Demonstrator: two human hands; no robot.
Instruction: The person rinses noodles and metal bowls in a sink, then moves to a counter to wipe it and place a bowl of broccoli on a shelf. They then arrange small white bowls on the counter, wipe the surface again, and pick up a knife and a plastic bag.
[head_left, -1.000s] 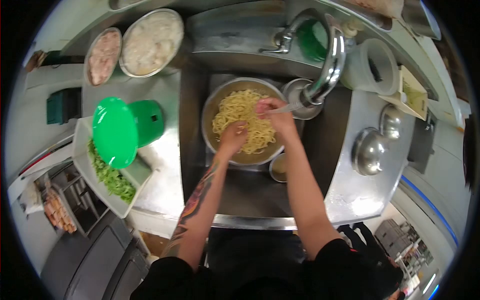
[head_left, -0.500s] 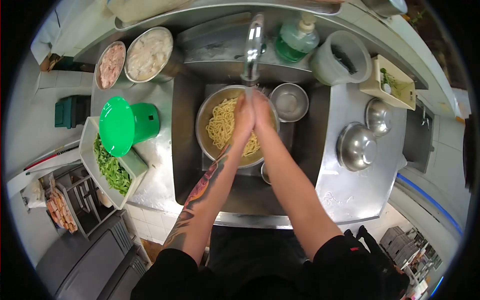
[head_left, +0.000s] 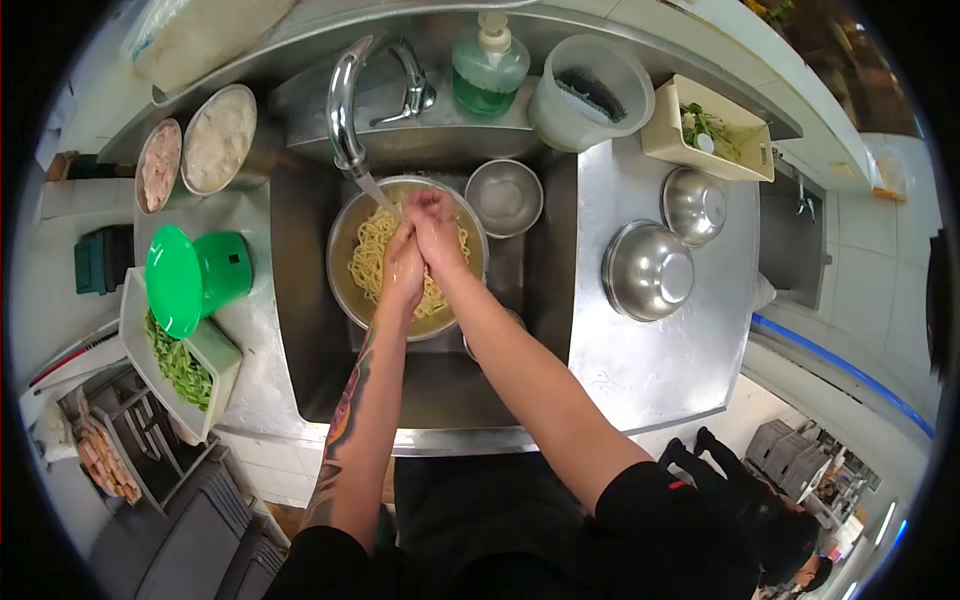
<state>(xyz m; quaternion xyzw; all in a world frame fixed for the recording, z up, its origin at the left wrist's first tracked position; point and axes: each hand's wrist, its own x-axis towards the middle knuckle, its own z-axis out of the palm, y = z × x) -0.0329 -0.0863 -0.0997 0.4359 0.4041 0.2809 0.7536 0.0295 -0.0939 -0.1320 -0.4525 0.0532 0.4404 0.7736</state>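
Observation:
My left hand (head_left: 404, 268) and my right hand (head_left: 436, 232) are pressed against each other, wet, above a metal bowl (head_left: 338, 290) of noodles (head_left: 372, 250). Both are open and hold nothing; the left fingers lie stretched against my right hand, partly hidden, and the right fingers are loosely bent. Water runs from the curved tap (head_left: 345, 110) beside my fingers. The bowl stands in the sink (head_left: 310, 375), and my hands and wrists cover part of the noodles.
A small metal bowl (head_left: 504, 198) sits right of the noodles. Upturned bowls (head_left: 648, 270) rest on the right counter. Behind are a soap bottle (head_left: 490, 70) and a plastic tub (head_left: 590, 95). At left are a green container (head_left: 200, 275) and a tub of leaves (head_left: 180, 370). Another person (head_left: 760, 510) is at lower right.
The view has swung right, so the sink appears further left. My hands have moved from under the tap's mouth to its right, and my right fingers are more bent.

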